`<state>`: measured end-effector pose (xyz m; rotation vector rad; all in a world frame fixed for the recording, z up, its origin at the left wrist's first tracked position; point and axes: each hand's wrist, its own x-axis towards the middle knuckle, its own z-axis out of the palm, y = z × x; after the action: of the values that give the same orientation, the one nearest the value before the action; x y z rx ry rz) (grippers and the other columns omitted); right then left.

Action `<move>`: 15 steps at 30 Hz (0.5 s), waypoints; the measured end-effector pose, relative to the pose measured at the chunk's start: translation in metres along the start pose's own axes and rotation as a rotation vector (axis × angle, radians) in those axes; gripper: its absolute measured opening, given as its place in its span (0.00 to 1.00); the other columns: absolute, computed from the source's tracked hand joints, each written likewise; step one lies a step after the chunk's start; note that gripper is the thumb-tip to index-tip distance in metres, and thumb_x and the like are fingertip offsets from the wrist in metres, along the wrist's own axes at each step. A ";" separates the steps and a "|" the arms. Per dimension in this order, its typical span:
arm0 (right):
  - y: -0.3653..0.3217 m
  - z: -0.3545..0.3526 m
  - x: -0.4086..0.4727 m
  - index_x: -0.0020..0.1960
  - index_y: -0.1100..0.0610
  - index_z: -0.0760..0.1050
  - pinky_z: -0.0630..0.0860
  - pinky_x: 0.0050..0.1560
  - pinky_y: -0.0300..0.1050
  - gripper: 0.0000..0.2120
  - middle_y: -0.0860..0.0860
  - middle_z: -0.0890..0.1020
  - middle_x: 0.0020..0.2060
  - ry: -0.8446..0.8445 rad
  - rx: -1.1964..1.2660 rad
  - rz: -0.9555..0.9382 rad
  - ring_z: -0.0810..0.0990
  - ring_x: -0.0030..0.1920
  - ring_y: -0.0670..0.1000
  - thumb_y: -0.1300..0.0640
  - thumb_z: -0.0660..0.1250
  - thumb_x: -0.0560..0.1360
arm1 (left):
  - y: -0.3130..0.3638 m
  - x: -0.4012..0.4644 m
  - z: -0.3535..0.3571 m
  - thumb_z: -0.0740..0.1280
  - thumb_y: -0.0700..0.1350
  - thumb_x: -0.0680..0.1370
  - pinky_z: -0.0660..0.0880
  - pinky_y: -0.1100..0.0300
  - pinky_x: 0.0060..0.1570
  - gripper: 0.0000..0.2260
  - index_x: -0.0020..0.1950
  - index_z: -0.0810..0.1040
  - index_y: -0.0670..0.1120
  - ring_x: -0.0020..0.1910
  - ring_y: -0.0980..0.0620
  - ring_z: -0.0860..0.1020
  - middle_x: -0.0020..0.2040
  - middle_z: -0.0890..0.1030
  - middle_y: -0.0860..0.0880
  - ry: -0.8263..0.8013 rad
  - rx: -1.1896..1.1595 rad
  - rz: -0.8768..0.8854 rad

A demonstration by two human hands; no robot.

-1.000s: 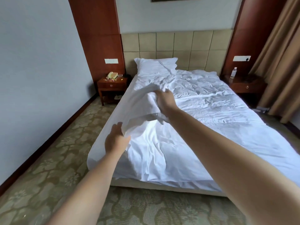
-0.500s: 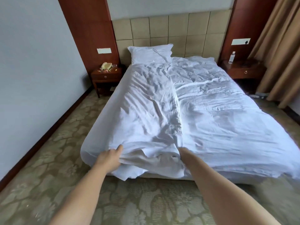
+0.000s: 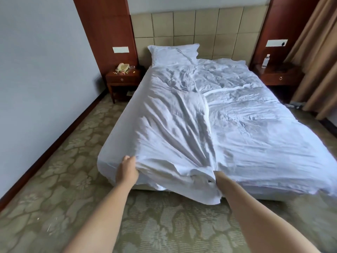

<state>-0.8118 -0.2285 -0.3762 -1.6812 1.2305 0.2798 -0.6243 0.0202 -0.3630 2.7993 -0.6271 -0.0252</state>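
Far left, against the wood-panelled wall, a small nightstand (image 3: pixel 123 80) carries a cream telephone (image 3: pixel 123 67) with small bits scattered beside it. The patterned carpet (image 3: pixel 54 179) runs from there to the near edge of the scene. At the near left corner of the bed (image 3: pixel 118 132), the left hand (image 3: pixel 127 170) has its grip closed round the edge of the white sheet (image 3: pixel 173 128), thumb on top and fingers curled beneath the cloth. The sheet lies crumpled along the left half of the bed, reaching far toward the pillow (image 3: pixel 174 53), which rests against the padded headboard (image 3: pixel 197 28). The sheet's near end is bunched between the two hands and hangs past the foot of the mattress, above the carpet. Tight creases fan out from the right hand (image 3: pixel 219 178), whose grip holds a gathered wad of the same sheet; its fingers are buried in the folds. To the right, a second layer of white bedding (image 3: pixel 255 125) covers the rest of the mattress. Far right stands another nightstand (image 3: pixel 277 75) with a clear bottle (image 3: pixel 265 61) upright on it, just beside the tan curtain (image 3: pixel 313 52).
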 end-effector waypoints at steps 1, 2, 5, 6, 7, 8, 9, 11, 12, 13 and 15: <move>0.000 0.004 -0.002 0.68 0.67 0.69 0.69 0.49 0.42 0.18 0.61 0.76 0.62 0.011 -0.114 -0.021 0.73 0.53 0.53 0.60 0.57 0.81 | -0.004 -0.003 0.004 0.59 0.35 0.75 0.74 0.52 0.41 0.07 0.49 0.73 0.44 0.44 0.43 0.74 0.51 0.71 0.46 -0.040 0.027 0.013; -0.009 0.005 -0.010 0.68 0.66 0.69 0.70 0.52 0.42 0.18 0.61 0.74 0.65 0.044 -0.139 -0.046 0.74 0.58 0.55 0.60 0.56 0.82 | -0.007 -0.004 0.003 0.59 0.35 0.75 0.75 0.52 0.41 0.06 0.46 0.71 0.45 0.43 0.44 0.73 0.50 0.70 0.46 -0.078 0.054 0.037; -0.058 -0.010 -0.035 0.66 0.69 0.70 0.72 0.57 0.46 0.18 0.65 0.75 0.63 0.179 0.014 -0.190 0.74 0.64 0.61 0.58 0.55 0.82 | -0.007 0.007 -0.020 0.59 0.34 0.74 0.73 0.53 0.41 0.08 0.41 0.65 0.46 0.43 0.43 0.74 0.49 0.71 0.46 -0.057 0.153 0.072; -0.082 -0.020 -0.047 0.63 0.70 0.72 0.72 0.55 0.47 0.20 0.66 0.76 0.61 0.285 0.064 -0.268 0.75 0.62 0.62 0.56 0.55 0.82 | -0.003 0.011 -0.034 0.59 0.34 0.74 0.73 0.54 0.40 0.08 0.40 0.66 0.46 0.43 0.42 0.75 0.48 0.71 0.46 0.024 0.126 0.061; -0.105 -0.032 -0.059 0.60 0.71 0.74 0.72 0.53 0.48 0.21 0.68 0.77 0.58 0.392 0.082 -0.367 0.76 0.59 0.64 0.53 0.55 0.82 | 0.001 0.017 -0.045 0.60 0.33 0.73 0.74 0.53 0.40 0.09 0.38 0.66 0.46 0.42 0.41 0.76 0.46 0.72 0.45 0.131 0.051 0.056; -0.124 -0.043 -0.074 0.57 0.70 0.75 0.71 0.50 0.49 0.21 0.68 0.78 0.55 0.518 0.095 -0.478 0.77 0.57 0.64 0.52 0.56 0.81 | 0.005 0.020 -0.055 0.61 0.32 0.72 0.76 0.50 0.40 0.10 0.36 0.67 0.45 0.41 0.40 0.76 0.45 0.73 0.44 0.241 -0.052 0.048; -0.136 -0.053 -0.087 0.54 0.68 0.76 0.69 0.47 0.49 0.20 0.67 0.79 0.54 0.638 0.110 -0.575 0.77 0.56 0.64 0.52 0.57 0.81 | 0.008 0.020 -0.062 0.63 0.31 0.72 0.77 0.48 0.40 0.10 0.37 0.69 0.45 0.40 0.40 0.76 0.45 0.73 0.43 0.320 -0.125 0.046; -0.129 -0.060 -0.087 0.52 0.63 0.74 0.67 0.45 0.48 0.15 0.64 0.79 0.51 0.736 0.100 -0.608 0.77 0.54 0.63 0.51 0.59 0.79 | 0.013 0.011 -0.070 0.63 0.34 0.74 0.77 0.48 0.43 0.06 0.45 0.74 0.44 0.43 0.40 0.77 0.49 0.75 0.44 0.283 -0.024 0.075; -0.111 -0.054 -0.076 0.53 0.62 0.73 0.69 0.46 0.48 0.14 0.63 0.79 0.50 0.709 0.000 -0.514 0.77 0.53 0.62 0.52 0.58 0.78 | 0.015 0.006 -0.066 0.60 0.37 0.77 0.77 0.50 0.45 0.07 0.51 0.75 0.45 0.47 0.41 0.78 0.52 0.75 0.44 0.148 0.131 0.091; -0.086 -0.044 -0.063 0.55 0.63 0.74 0.71 0.48 0.48 0.14 0.62 0.79 0.47 0.604 -0.119 -0.382 0.78 0.52 0.61 0.54 0.58 0.78 | 0.016 -0.002 -0.059 0.59 0.39 0.78 0.76 0.52 0.47 0.09 0.56 0.75 0.46 0.51 0.42 0.78 0.54 0.76 0.45 -0.021 0.287 0.102; -0.030 -0.013 -0.041 0.59 0.67 0.75 0.71 0.46 0.46 0.16 0.60 0.77 0.40 0.282 -0.312 -0.122 0.77 0.48 0.58 0.59 0.56 0.79 | 0.013 -0.016 -0.038 0.59 0.39 0.78 0.74 0.53 0.51 0.13 0.60 0.76 0.46 0.56 0.43 0.76 0.58 0.77 0.45 -0.298 0.482 0.134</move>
<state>-0.8104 -0.2148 -0.3254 -2.1131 1.3332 0.1686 -0.6414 0.0257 -0.3241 3.2363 -1.0072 -0.3093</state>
